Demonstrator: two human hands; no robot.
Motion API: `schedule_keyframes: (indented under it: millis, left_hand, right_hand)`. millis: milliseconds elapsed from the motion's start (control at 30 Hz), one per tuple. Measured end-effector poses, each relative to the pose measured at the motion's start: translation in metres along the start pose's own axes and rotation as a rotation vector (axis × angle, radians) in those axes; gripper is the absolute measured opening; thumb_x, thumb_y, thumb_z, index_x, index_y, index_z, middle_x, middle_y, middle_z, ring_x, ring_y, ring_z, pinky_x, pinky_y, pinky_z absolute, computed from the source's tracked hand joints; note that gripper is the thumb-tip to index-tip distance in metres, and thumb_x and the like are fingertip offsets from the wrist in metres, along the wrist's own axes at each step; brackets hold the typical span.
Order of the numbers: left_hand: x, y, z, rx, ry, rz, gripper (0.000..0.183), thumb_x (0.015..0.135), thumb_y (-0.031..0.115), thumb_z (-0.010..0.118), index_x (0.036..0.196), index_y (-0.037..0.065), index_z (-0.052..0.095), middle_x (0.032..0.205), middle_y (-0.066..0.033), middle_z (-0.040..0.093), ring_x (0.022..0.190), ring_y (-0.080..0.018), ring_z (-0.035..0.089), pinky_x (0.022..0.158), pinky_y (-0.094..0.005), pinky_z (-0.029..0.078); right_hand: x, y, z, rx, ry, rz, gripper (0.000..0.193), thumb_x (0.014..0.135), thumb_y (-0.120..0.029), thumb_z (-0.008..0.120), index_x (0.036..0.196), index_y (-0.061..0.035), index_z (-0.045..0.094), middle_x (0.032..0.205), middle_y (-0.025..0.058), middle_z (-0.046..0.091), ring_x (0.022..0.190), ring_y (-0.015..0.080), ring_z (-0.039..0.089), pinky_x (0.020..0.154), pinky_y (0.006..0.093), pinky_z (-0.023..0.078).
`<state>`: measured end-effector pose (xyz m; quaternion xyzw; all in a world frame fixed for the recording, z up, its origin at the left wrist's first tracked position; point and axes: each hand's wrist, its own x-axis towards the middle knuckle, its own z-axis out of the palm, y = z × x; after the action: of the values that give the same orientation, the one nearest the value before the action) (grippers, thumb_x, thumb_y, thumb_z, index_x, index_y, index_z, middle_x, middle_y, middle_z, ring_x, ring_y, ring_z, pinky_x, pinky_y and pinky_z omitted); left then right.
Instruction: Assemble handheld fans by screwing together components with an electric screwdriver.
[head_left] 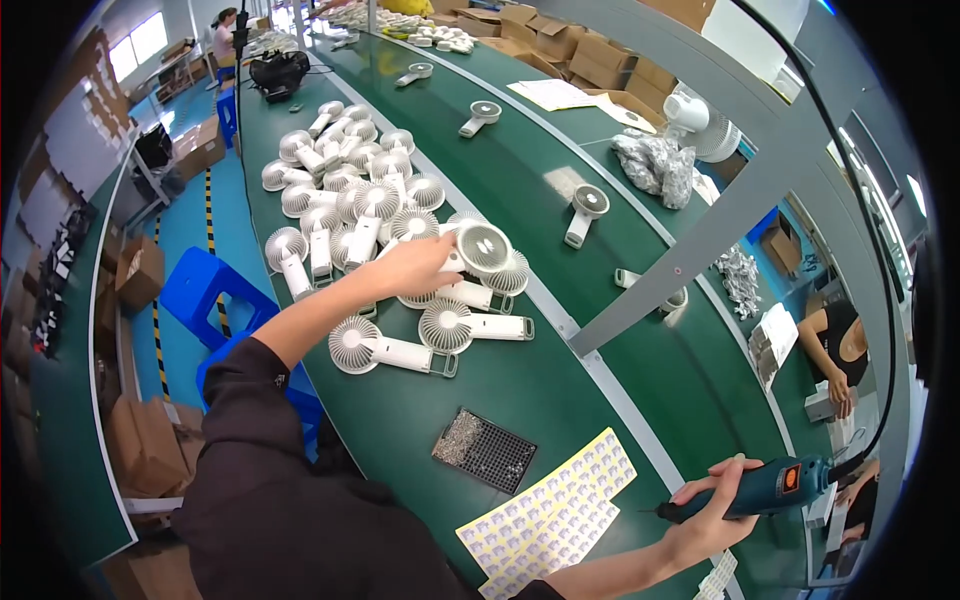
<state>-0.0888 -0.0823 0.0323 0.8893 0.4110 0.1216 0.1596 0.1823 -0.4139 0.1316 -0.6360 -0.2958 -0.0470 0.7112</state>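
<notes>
My left hand (pixel 425 268) reaches across the bench to a pile of white handheld fans (pixel 345 170). Its fingers are closed on one handheld fan (pixel 484 249), whose round grille faces up at the pile's right edge. Two more fans (pixel 445 325) lie just nearer to me, with their handles pointing right. My right hand (pixel 712 508) is wrapped round a dark teal electric screwdriver (pixel 785 486), held level with its bit pointing left. A black cable runs up from the tool's rear end. Between my arms are a black screw tray (pixel 490 455) with small screws in part of it and sticker sheets (pixel 550 510).
A green conveyor belt (pixel 540 170) carries several spaced-out fans (pixel 587 213) beyond a metal rail. A slanted grey post (pixel 690 260) stands at the right. Blue stools (pixel 215 295) are at the left. Co-workers (pixel 840 345) sit across the belt, near cardboard boxes and crumpled plastic bags (pixel 655 165).
</notes>
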Motion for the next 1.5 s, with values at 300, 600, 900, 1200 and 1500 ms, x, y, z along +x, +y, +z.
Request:
schedule_keyframes:
  millis: [300, 600, 900, 1200, 1500]
  left_hand:
    - [0.118, 0.084, 0.042, 0.262, 0.142, 0.391, 0.040, 0.088, 0.037, 0.066, 0.104, 0.001, 0.061, 0.107, -0.0142, 0.062, 0.106, -0.0304, 0.060, 0.089, -0.0400, 0.048]
    - [0.257, 0.102, 0.186, 0.183, 0.270, 0.088, 0.060, 0.089, 0.036, 0.065, 0.127, -0.004, 0.041, 0.115, -0.0208, 0.054, 0.098, -0.0349, 0.064, 0.077, -0.0440, 0.055]
    - [0.227, 0.067, 0.085, -1.367, -0.172, -0.151, 0.036, 0.099, 0.022, 0.040, 0.122, -0.006, 0.035, 0.091, -0.0176, 0.060, 0.070, -0.0226, 0.063, 0.068, -0.0351, 0.057]
    - [0.035, -0.008, -0.017, -1.332, 0.487, -0.243, 0.041, 0.105, 0.029, 0.036, 0.134, 0.000, 0.043, 0.098, -0.0133, 0.063, 0.072, -0.0168, 0.061, 0.068, -0.0336, 0.053]
    - [-0.014, -0.017, -0.012, -0.183, 0.792, -0.152, 0.038, 0.096, 0.021, 0.058, 0.126, 0.000, 0.050, 0.086, -0.0128, 0.062, 0.071, -0.0223, 0.061, 0.066, -0.0345, 0.050]
  right_hand:
    - [0.007, 0.000, 0.008, -0.104, 0.008, 0.064, 0.024, 0.091, -0.010, 0.062, 0.103, 0.0084, 0.053, 0.067, 0.0100, 0.056, 0.039, 0.0133, 0.051, 0.052, 0.0247, 0.042]
    - [0.005, 0.002, 0.018, -0.081, 0.006, 0.097, 0.017, 0.089, -0.004, 0.062, 0.098, 0.0073, 0.054, 0.072, 0.0099, 0.056, 0.040, 0.0144, 0.054, 0.045, 0.0256, 0.040]
    - [0.001, 0.005, 0.021, -0.041, -0.050, 0.048, 0.025, 0.091, -0.011, 0.064, 0.105, 0.0058, 0.053, 0.066, 0.0078, 0.054, 0.038, 0.0127, 0.048, 0.044, 0.0237, 0.038]
    - [-0.005, -0.003, 0.016, 0.010, -0.072, 0.042, 0.026, 0.093, -0.011, 0.062, 0.110, 0.0057, 0.053, 0.066, 0.0067, 0.054, 0.038, 0.0114, 0.048, 0.043, 0.0230, 0.037]
    - [-0.008, -0.006, 0.017, -0.004, -0.061, 0.100, 0.026, 0.092, -0.010, 0.063, 0.109, 0.0064, 0.052, 0.068, 0.0080, 0.055, 0.039, 0.0117, 0.049, 0.047, 0.0225, 0.038]
